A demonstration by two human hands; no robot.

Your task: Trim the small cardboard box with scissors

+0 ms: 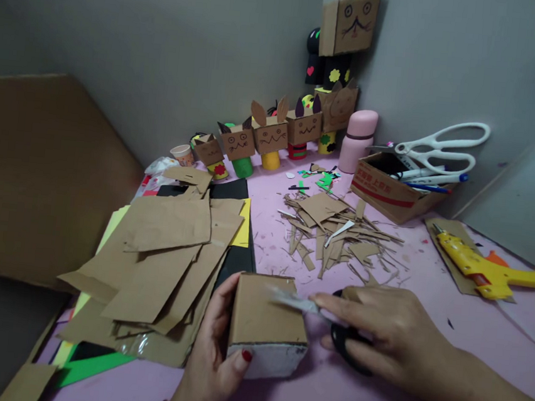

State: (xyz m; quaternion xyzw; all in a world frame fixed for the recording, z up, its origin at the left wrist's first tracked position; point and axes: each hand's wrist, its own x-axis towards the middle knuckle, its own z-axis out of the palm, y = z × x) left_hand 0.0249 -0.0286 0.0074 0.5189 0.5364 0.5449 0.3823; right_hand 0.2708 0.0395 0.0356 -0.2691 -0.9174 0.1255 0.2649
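Observation:
A small cardboard box (263,313), brown on top and white on its near side, rests on the pink table in front of me. My left hand (218,347) grips it from the left, the thumb with its red nail against the near face. In my right hand (378,331) is a pair of scissors (350,347) with black handles. Their blades look blurred and lie over the box's top, pointing left; whether they touch it I cannot tell. Left of the box is a pile of cut cardboard sheets (165,228) over coloured paper.
Cardboard scraps (335,232) lie beyond my right hand. A yellow glue gun (492,269) rests at right, near a box of pens (387,187) with white scissors (443,148). A pink bottle (358,143) and several cardboard animal figures (269,134) line the back. A large cardboard piece (47,179) stands left.

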